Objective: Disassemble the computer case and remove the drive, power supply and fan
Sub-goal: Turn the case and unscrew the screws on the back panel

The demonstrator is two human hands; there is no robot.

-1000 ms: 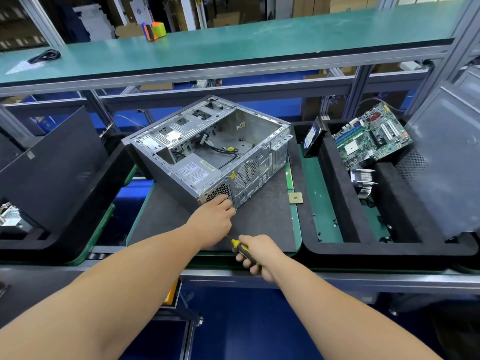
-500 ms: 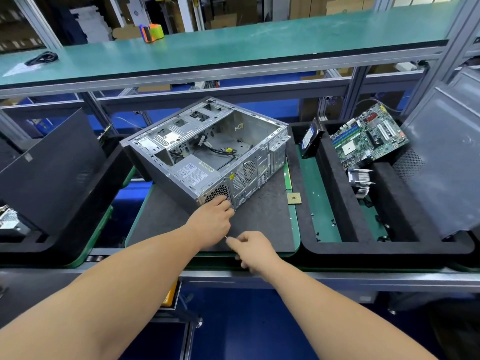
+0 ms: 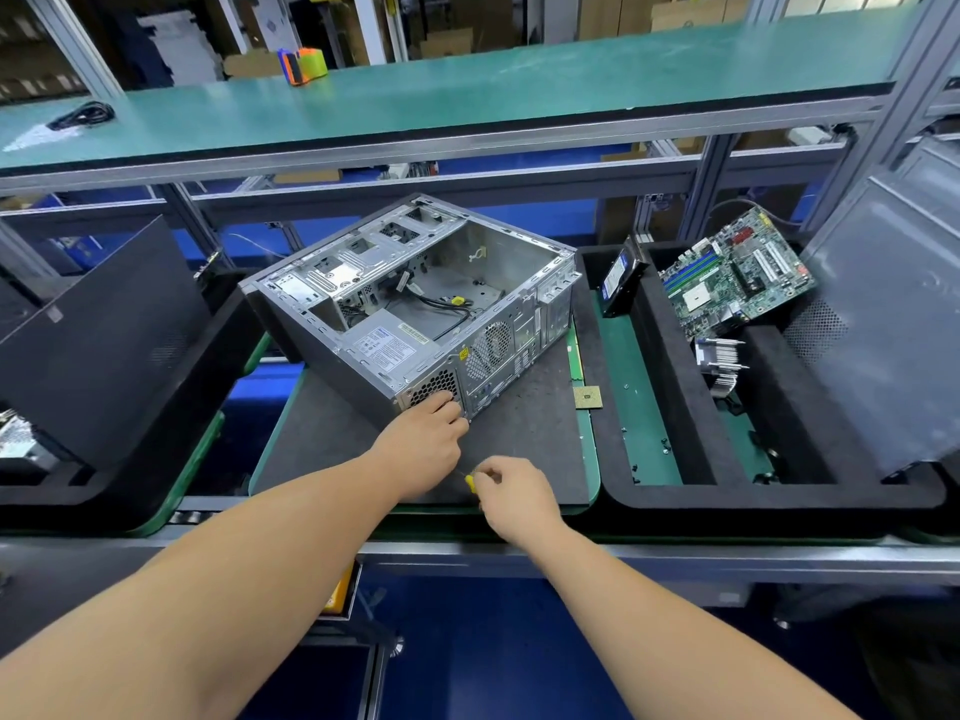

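The open silver computer case (image 3: 415,283) lies on its side on a grey mat (image 3: 519,449). Its power supply (image 3: 384,350) sits in the near corner, and the rear fan (image 3: 488,350) is behind its round grille. My left hand (image 3: 423,444) touches the case's rear at the power supply vent, fingers slightly bent. Just behind it, my right hand (image 3: 514,498) grips a yellow-handled screwdriver (image 3: 470,483) pointing toward the case; its tip is hidden by my left hand. A removed drive (image 3: 618,278) leans in the black tray (image 3: 675,366).
A motherboard (image 3: 737,272) and a heatsink (image 3: 719,356) lie in the tray's right compartment, and small screws (image 3: 649,449) in the left one. A CPU chip (image 3: 588,397) lies at the mat's right edge. A side panel (image 3: 883,330) leans at right, a black panel (image 3: 93,330) at left.
My right hand has moved forward toward the case with the screwdriver, and most of the handle is now hidden in it. My left hand stays at the case's rear corner.
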